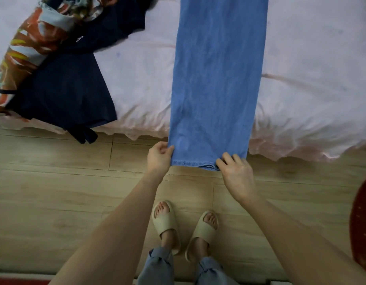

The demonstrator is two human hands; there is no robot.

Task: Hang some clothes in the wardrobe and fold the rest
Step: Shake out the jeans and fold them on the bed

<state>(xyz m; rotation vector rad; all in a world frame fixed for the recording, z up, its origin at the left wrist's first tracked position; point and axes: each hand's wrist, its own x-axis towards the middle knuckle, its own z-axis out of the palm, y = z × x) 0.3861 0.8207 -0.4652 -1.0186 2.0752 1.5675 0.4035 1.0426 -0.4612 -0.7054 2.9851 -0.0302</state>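
Jeans [217, 79] above the fingers are light washed blue — sheet [311, 79] pale pink. Off left there's a plain navy top [69, 95] and an orange-teal leafy print garment [32, 44] — slides [167, 221] beige.

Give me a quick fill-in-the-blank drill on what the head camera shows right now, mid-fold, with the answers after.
1. Both hands, the left hand and the right hand, grip the hem of the ____ jeans.
2. The jeans lie lengthwise across the bed's ____ sheet.
3. The navy garment lies to the ____ of the jeans.
4. The person stands on a ____ floor in beige slippers.

Answers: blue; pink; left; wooden
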